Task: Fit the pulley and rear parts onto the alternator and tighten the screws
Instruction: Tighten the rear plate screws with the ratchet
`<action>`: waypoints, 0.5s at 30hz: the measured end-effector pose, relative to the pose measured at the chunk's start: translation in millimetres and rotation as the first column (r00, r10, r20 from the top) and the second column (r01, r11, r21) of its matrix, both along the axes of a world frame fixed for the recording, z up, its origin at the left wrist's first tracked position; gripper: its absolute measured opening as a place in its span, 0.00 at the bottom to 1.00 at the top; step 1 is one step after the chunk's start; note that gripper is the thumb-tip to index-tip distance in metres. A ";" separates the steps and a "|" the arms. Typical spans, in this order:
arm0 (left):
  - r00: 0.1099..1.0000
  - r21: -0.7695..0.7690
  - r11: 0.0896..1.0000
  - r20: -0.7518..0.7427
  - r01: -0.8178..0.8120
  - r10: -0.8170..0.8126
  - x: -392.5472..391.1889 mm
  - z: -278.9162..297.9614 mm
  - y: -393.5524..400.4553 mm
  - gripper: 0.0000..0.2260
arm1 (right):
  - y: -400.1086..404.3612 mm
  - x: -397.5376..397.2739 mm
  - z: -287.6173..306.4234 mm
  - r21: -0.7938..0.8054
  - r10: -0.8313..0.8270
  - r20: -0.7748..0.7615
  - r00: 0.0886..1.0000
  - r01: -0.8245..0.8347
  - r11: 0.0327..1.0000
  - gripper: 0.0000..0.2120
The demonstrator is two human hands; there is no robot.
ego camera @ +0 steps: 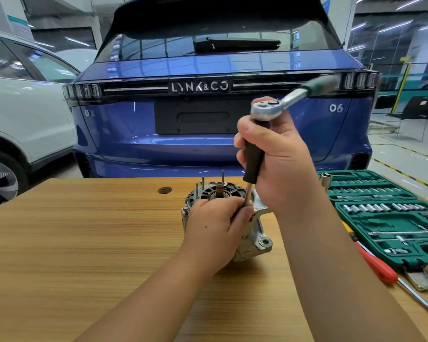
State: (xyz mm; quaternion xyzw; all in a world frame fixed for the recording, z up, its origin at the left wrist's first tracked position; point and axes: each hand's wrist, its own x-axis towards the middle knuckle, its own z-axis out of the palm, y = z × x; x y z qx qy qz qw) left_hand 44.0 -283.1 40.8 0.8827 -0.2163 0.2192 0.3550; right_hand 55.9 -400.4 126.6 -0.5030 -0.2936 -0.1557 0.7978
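Note:
A silver alternator (256,239) stands on the wooden table (84,243), rear side up, with thin studs and a central shaft sticking up. My left hand (214,227) rests on its top and pinches the steel shaft of a black-handled driver (253,154) where it meets the housing. My right hand (279,156) grips the black handle, holding the driver upright. A ratchet wrench (279,103) sits on top of the handle, its green grip pointing up to the right and blurred. The driver's tip and the screw are hidden by my left fingers.
An open green socket set case (391,215) lies at the right of the table. A red-handled screwdriver (378,265) lies in front of it. A blue car (208,124) stands just behind the table, a white car (22,107) at the left. A round hole (164,190) marks the tabletop.

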 end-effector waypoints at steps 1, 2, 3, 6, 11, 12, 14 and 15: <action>1.000 0.006 1.000 0.001 -0.002 0.002 -0.1 0.4 0.0 0.10 | 2.2 -0.9 -0.5 0.003 -0.036 0.056 0.998 0.036 0.999 0.13; 1.000 0.011 1.000 0.005 -0.005 0.005 -0.2 0.7 -0.2 0.10 | 4.7 -1.8 -0.9 0.007 -0.075 0.105 0.992 0.075 0.997 0.13; 1.000 0.013 1.000 0.007 -0.009 0.009 -0.1 1.0 -0.7 0.11 | 6.7 -2.7 -1.0 0.008 -0.122 0.157 0.980 0.123 0.992 0.13; 1.000 0.015 1.000 0.007 -0.010 0.010 0.9 -0.3 -0.9 0.11 | 12.9 -2.3 -2.7 -0.004 -0.196 0.240 0.951 0.203 0.979 0.10; 1.000 0.038 0.999 0.027 -0.008 0.007 2.1 -0.1 -1.7 0.09 | 15.9 -2.7 -2.6 -0.012 -0.250 0.242 0.938 0.260 0.965 0.08; 0.999 0.037 0.999 0.034 -0.016 0.015 2.1 -0.2 -2.4 0.09 | 15.7 -2.7 -2.2 -0.015 -0.249 0.238 0.939 0.260 0.966 0.08; 0.999 0.037 0.999 0.043 -0.028 0.026 2.5 -1.1 -3.2 0.10 | 13.9 -3.2 -1.6 -0.017 -0.245 0.230 0.942 0.255 0.967 0.07; 0.999 0.035 0.999 0.044 -0.026 0.025 2.4 -1.4 -3.1 0.10 | 12.5 -3.5 -1.4 -0.021 -0.243 0.231 0.942 0.255 0.967 0.07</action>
